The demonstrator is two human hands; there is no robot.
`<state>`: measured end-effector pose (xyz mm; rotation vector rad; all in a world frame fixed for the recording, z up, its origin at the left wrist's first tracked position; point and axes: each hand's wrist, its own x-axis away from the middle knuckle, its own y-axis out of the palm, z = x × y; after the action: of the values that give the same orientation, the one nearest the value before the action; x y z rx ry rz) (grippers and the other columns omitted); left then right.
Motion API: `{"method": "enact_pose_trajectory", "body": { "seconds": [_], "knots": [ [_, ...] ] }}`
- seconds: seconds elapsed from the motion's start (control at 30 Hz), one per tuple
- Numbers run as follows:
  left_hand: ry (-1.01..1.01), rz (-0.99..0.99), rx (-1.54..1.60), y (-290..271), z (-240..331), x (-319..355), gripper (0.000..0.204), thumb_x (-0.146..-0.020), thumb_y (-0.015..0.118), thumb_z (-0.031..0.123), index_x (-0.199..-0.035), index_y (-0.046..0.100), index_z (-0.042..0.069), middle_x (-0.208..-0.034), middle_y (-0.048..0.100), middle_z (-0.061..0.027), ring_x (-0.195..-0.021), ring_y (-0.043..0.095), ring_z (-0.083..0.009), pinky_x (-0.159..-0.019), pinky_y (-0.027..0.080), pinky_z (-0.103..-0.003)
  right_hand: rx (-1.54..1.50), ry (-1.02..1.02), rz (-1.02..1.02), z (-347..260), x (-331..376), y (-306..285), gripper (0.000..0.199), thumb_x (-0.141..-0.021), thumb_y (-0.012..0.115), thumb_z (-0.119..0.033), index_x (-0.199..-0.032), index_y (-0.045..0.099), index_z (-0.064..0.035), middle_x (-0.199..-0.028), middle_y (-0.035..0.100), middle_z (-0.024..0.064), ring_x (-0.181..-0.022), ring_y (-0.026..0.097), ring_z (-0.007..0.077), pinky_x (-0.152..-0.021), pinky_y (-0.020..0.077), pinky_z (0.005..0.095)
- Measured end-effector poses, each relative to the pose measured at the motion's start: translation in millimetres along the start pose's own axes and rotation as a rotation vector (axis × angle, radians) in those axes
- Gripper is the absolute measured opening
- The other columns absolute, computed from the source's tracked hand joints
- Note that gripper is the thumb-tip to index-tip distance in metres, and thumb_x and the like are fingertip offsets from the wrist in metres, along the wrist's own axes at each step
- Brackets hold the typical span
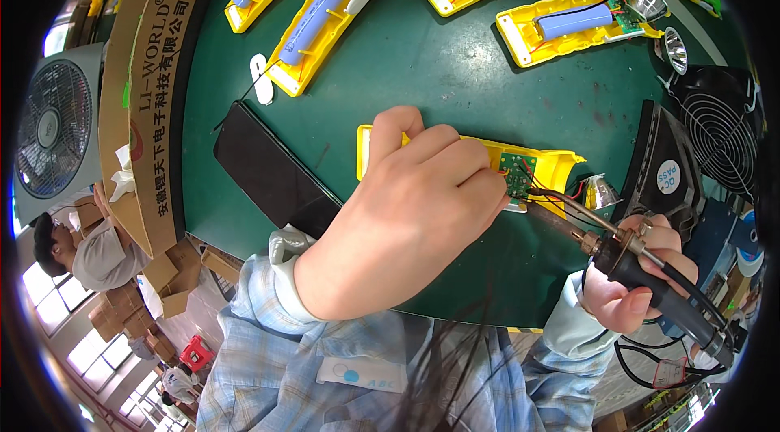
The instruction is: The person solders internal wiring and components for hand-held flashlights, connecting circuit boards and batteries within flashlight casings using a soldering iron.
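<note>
A yellow plastic lamp housing [561, 160] lies on the green mat in front of me, with a small green circuit board [515, 166] and thin wires inside. My left hand [414, 205] is bent over the housing, fingers curled and closed at the board's left edge; what they pinch is hidden. In my right hand [630, 290] is a soldering iron [682, 310] with a thin feed tube along its shaft. Its tip points left and meets the board, though exact contact cannot be made out. A small silver reflector [600, 192] sits at the housing's right end.
Several yellow housings [552, 30] with blue cylindrical batteries lie across the far mat. A black phone [272, 168] rests left of my hand. At the right stands a black fan [719, 123]; a cardboard box [158, 107] edges the left side. Another person [106, 253] is beyond.
</note>
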<state>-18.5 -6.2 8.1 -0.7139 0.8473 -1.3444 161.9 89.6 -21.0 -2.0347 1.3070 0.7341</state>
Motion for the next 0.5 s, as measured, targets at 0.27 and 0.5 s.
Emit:
{"method": "enact_pose_trajectory", "body": {
  "seconds": [0.27, 0.5],
  "knots": [
    [-0.003, 0.007, 0.016, -0.7, 0.8, -0.6, 0.018, -0.061, 0.068, 0.010, -0.074, 0.057, 0.009, -0.072, 0.051, -0.0008, -0.065, 0.047, -0.0172, -0.067, 0.029, -0.032, -0.081, 0.049, 0.048, 0.2, 2.1, -0.3, 0.023, -0.073, 0.042, -0.025, -0.071, 0.035, -0.0037, -0.068, 0.035, 0.0065, -0.043, 0.038, 0.0177, -0.042, 0.0374, 0.0331],
    [0.002, 0.004, 0.025, -0.1, -0.2, -0.4, 0.017, -0.061, 0.068, 0.010, -0.074, 0.057, 0.009, -0.072, 0.051, -0.0011, -0.065, 0.047, -0.0173, -0.066, 0.029, -0.032, -0.031, 0.041, 0.026, 0.9, 1.7, -1.3, 0.023, -0.073, 0.042, -0.026, -0.071, 0.035, -0.0037, -0.067, 0.035, 0.0064, -0.044, 0.039, 0.0175, -0.043, 0.0366, 0.0322]
  ]
}}
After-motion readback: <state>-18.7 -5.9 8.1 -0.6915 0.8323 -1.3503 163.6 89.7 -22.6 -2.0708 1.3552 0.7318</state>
